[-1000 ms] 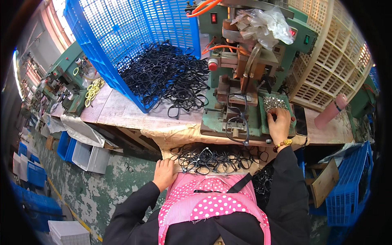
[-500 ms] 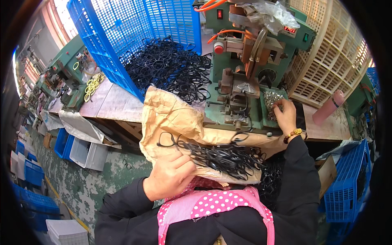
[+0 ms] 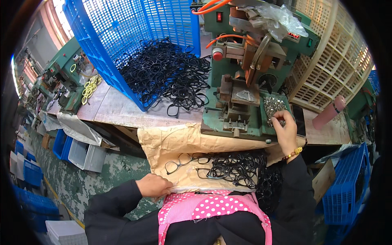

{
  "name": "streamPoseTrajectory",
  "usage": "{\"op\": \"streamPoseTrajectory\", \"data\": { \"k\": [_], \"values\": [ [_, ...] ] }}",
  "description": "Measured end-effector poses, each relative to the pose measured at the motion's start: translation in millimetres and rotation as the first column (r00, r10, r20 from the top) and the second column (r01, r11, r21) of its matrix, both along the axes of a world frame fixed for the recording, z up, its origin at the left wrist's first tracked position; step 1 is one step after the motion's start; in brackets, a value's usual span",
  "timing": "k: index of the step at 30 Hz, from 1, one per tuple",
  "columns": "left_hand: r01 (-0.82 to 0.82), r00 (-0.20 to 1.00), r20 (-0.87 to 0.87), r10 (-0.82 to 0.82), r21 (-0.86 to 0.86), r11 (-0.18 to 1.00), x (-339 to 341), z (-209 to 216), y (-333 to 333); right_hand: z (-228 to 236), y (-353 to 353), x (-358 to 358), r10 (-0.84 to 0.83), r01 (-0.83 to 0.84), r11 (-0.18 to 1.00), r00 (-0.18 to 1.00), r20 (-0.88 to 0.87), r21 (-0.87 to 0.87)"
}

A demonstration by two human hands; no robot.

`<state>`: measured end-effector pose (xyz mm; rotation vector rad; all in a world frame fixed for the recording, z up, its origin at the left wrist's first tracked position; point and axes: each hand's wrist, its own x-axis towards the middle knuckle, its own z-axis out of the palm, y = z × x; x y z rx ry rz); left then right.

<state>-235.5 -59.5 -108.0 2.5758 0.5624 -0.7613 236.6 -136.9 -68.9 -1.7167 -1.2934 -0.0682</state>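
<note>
My left hand (image 3: 154,185) is closed on the near left edge of a brown paper sheet (image 3: 163,143), which hangs from the table edge to my lap. Black eyeglass frames (image 3: 239,167) lie in a heap on the paper, with a few looser ones on its left. My right hand (image 3: 287,132) pinches at the near edge of a pile of small shiny metal parts (image 3: 273,106), in a tray on the green machine (image 3: 228,126). Whatever is between its fingertips is too small to make out. A small clear piece (image 3: 246,95) rests on the machine's block.
A blue crate (image 3: 96,53) tipped on its side spills black frames (image 3: 163,73) onto the table (image 3: 110,108). A cream crate (image 3: 326,61) and a pink bottle (image 3: 328,113) stand to the right. More blue crates (image 3: 346,190) sit low at right.
The left part of the paper, raised and crumpled before, now lies lower and flatter. My left hand has moved down and left with its edge. The heaped frames have spread; my right hand stays at the tray.
</note>
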Motion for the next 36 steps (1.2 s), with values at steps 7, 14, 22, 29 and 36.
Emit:
{"op": "streamPoseTrajectory", "data": {
  "k": [7,14,22,29,36],
  "values": [
    [-0.272,0.588,0.739,0.328,-0.201,0.941,117,48,103,-7,-7,-18,0.062,-0.030,0.995,0.935,-0.349,0.096],
    [-0.617,0.585,0.796,-0.155,0.561,0.552,179,25,257,-5,-5,-31,0.099,0.052,0.965,0.835,-0.541,0.257],
    [-0.655,0.280,0.942,0.183,0.048,0.754,157,42,285,-15,-1,-25,0.071,0.098,0.970,0.757,-0.649,0.221],
    [-0.730,-0.112,0.926,0.360,-0.322,0.603,110,31,276,-22,12,-28,0.111,0.105,0.956,0.736,-0.668,0.274],
    [-0.677,-0.036,0.716,0.697,-0.530,0.511,83,32,239,-22,10,-32,0.059,0.127,0.964,0.757,-0.650,0.235]
  ]
}}
